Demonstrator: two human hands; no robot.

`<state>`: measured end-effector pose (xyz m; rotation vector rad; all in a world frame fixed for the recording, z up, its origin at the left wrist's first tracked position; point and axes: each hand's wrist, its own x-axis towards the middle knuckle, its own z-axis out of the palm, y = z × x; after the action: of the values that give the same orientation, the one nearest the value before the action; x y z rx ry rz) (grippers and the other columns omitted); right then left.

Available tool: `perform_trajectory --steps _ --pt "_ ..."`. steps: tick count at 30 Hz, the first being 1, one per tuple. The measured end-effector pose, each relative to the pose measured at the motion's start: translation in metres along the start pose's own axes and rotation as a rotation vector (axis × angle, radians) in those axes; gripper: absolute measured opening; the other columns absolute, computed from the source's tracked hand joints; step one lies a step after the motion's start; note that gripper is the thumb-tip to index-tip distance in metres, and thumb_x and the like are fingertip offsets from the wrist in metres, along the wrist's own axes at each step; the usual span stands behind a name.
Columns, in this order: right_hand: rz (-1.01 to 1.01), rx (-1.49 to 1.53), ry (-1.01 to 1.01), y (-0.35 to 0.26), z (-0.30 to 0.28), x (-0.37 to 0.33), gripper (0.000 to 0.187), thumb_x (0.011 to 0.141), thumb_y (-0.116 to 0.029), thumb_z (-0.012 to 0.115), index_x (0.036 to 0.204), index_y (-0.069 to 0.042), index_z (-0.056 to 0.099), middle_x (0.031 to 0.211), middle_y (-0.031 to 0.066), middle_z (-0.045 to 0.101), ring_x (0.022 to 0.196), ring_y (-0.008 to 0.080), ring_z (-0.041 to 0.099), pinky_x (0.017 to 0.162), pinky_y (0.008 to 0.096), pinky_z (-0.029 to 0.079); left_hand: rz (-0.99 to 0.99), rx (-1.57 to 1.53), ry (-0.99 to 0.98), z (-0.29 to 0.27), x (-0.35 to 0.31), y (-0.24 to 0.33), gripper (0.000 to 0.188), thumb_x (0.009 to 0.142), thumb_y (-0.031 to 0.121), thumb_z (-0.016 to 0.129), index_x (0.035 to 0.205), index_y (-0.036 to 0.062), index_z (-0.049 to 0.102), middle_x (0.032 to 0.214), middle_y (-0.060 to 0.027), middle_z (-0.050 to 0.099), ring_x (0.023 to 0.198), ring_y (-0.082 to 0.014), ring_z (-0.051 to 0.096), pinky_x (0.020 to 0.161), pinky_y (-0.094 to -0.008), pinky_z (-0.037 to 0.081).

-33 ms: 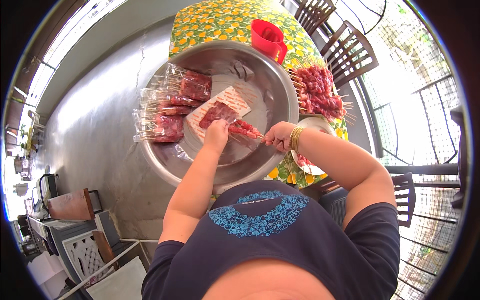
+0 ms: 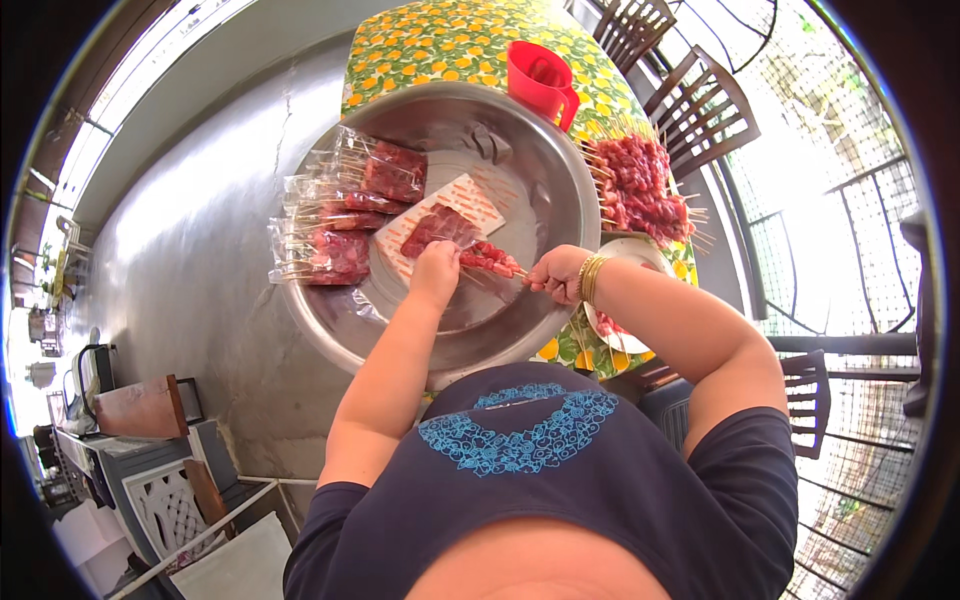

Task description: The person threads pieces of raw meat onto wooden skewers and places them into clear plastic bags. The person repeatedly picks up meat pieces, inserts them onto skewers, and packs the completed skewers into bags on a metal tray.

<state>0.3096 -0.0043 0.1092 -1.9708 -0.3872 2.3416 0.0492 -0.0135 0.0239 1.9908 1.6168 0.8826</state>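
Over a large metal basin [image 2: 545, 330], my left hand [image 2: 436, 268] closes on the edge of a clear plastic bag [image 2: 465, 240] with red meat in it. My right hand [image 2: 556, 273] grips the stick ends of raw meat skewers [image 2: 490, 258], whose meat points into the bag's mouth. Under the bag lies a white board with orange marks [image 2: 470, 200], set slantwise in the basin. Several bagged bundles of meat skewers [image 2: 395, 172] rest along the basin's left side, sticks pointing left. My left fingertips are partly hidden.
A heap of unbagged skewers [image 2: 635, 185] lies right of the basin on a lemon-patterned tablecloth [image 2: 430, 45]. Nearer me, a white plate [image 2: 625, 340] with some meat is partly under my right forearm. A red jug [image 2: 540, 80] stands behind the basin; wooden chairs [image 2: 705, 105] stand beyond the table.
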Motion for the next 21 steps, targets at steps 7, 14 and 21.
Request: perform_trajectory --steps 7,14,21 --pt "-0.457 -0.906 0.098 -0.022 0.018 0.090 0.009 0.090 -0.004 0.065 0.095 -0.007 0.072 0.068 0.0017 0.059 0.047 0.0094 0.045 0.041 0.0272 0.040 0.128 0.054 0.006 0.009 -0.004 0.007 0.006 0.089 0.008 0.062 0.090 0.0023 0.065 0.090 -0.0191 0.065 0.086 -0.0394 0.063 0.077 -0.0465 0.052" --pt "-0.443 -1.596 0.460 -0.057 0.031 0.156 0.026 0.088 -0.020 0.060 0.105 -0.009 0.077 0.114 0.0141 0.073 0.110 0.0320 0.068 0.091 0.0428 0.055 0.204 0.090 -0.063 0.033 -0.009 -0.007 0.002 0.086 0.004 0.059 0.087 0.0018 0.058 0.087 -0.0202 0.062 0.086 -0.0406 0.061 0.076 -0.0483 0.051" --pt "-0.681 -1.287 0.754 -0.064 0.034 0.112 0.025 0.083 -0.015 0.067 0.106 -0.013 0.076 0.111 0.0145 0.073 0.105 0.0315 0.070 0.089 0.0431 0.055 0.035 0.032 0.022 0.041 -0.013 -0.009 0.008 0.089 0.008 0.061 0.090 0.0010 0.058 0.092 -0.0228 0.060 0.089 -0.0438 0.060 0.080 -0.0497 0.049"
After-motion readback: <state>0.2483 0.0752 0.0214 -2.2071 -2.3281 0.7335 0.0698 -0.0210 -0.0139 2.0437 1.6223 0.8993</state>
